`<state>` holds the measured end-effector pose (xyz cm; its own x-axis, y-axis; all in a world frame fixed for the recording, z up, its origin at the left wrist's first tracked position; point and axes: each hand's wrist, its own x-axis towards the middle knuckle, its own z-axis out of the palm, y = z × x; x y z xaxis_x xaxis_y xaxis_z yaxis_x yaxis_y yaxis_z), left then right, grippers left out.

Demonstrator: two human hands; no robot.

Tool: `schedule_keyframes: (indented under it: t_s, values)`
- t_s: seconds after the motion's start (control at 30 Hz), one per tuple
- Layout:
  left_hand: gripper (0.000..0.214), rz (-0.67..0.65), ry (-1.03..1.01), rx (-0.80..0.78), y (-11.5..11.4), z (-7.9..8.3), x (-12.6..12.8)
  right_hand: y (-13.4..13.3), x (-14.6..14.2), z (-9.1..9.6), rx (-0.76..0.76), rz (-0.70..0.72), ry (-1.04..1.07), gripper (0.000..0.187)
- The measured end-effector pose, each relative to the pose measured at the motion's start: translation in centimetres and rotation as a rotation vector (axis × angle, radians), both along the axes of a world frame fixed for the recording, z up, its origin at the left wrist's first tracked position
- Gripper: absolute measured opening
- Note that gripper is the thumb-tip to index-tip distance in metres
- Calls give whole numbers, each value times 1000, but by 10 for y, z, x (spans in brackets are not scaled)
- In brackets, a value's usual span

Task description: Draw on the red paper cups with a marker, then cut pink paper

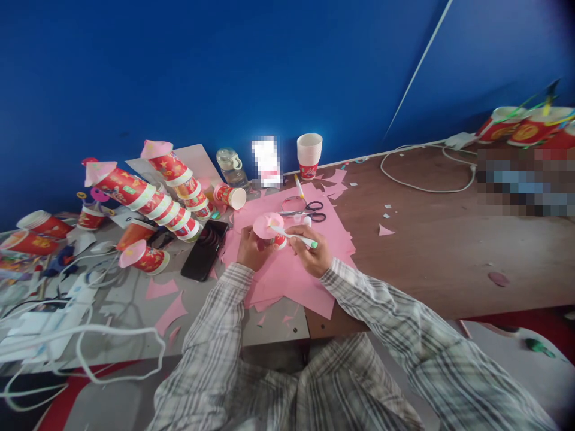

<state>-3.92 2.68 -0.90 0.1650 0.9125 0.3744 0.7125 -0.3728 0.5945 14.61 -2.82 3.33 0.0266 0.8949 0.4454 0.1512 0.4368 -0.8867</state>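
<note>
My left hand (252,250) is closed around a small red paper cup (280,242) topped with a round pink paper piece (264,226). In my right hand (311,251) is a white marker (300,238) with a green end, held like a pen. Its tip meets the pink paper, or lies just over it. Below both hands spreads a stack of pink paper sheets (309,278). Scissors (314,212) with black handles rest on the sheets beyond my right hand, near a white-and-yellow marker (299,187).
Left stand leaning towers of red cups (155,202) with pink tops, near a black phone (204,250). A clear bottle (232,167) and stacked cups (309,157) stand by the blue wall. White cables (117,329) tangle at left. Pink scraps (172,314) lie about.
</note>
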Motion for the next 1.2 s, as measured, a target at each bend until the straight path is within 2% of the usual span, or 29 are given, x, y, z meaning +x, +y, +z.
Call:
schedule_keyframes:
  t_s: [0.47, 1.2]
  values:
    - [67, -4, 25, 36, 0, 1, 1, 1, 1, 2, -24, -73, 40, 24]
    - [64, -32, 45, 63, 1, 1, 0, -1, 1, 3, -16, 4, 14, 24]
